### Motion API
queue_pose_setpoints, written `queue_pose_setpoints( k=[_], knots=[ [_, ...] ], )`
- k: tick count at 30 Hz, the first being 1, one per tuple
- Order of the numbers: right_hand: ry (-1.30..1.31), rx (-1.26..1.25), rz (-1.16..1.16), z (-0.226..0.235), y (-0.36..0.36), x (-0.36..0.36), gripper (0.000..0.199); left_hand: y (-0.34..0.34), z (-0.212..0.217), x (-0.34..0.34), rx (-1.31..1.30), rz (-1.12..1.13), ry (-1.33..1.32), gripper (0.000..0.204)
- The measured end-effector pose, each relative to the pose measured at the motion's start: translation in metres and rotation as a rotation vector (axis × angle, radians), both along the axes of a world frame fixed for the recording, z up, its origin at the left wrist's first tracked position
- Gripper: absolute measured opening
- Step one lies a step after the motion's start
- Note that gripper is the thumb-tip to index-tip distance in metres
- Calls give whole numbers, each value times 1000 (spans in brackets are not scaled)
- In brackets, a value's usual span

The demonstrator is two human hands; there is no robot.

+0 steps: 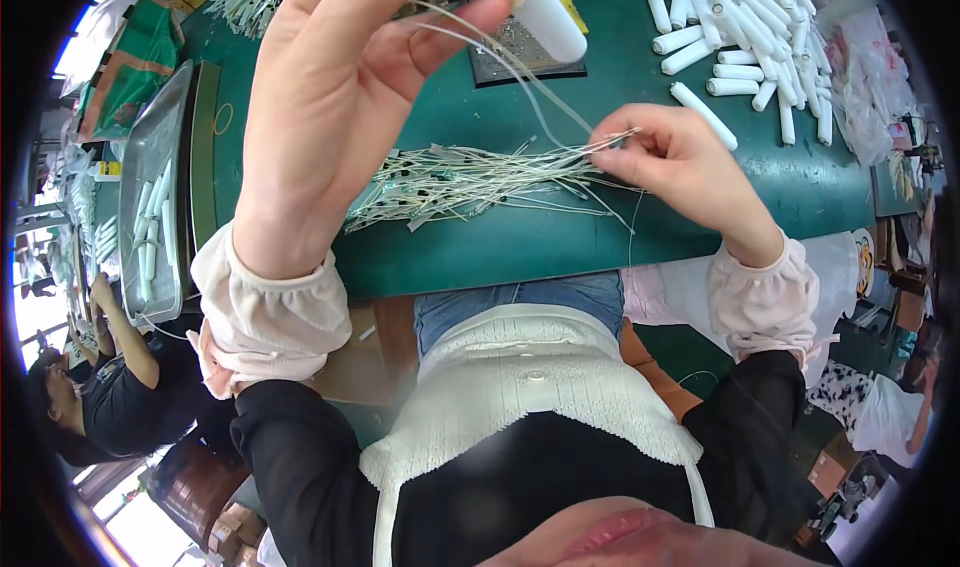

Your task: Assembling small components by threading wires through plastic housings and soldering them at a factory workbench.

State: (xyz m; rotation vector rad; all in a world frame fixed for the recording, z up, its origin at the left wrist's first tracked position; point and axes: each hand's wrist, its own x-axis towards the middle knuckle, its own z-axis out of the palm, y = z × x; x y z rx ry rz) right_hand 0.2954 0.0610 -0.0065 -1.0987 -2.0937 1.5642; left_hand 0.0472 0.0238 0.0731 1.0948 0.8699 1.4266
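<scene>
Left hand gripping a white tube, right hand pinching thin wires over green table

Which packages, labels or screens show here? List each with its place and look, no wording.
Green and orange printed bag: far left, beside the metal tray, crumpled.
Yellow label: top centre, on a dark board, mostly hidden by the white tube.
Clear plastic bags: right table edge.
No screens.
</scene>
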Motion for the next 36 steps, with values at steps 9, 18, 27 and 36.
queue_pose_setpoints(
  k=[9, 18, 27, 36],
  knots=[
    [10, 23, -86, -7, -2, 11, 10, -3, -5, 7, -10, 61, -92, 10],
    [10, 365, -16, -9, -7, 10, 16, 0, -36, -30, 39, -57, -47, 8],
    [59, 175, -12, -11, -5, 20, 18, 1, -49, -40, -5, 12, -21, 11],
    [72, 81, 2, -9, -2, 22, 21, -5, -59, -52, 2, -12, -39, 10]
  ],
)
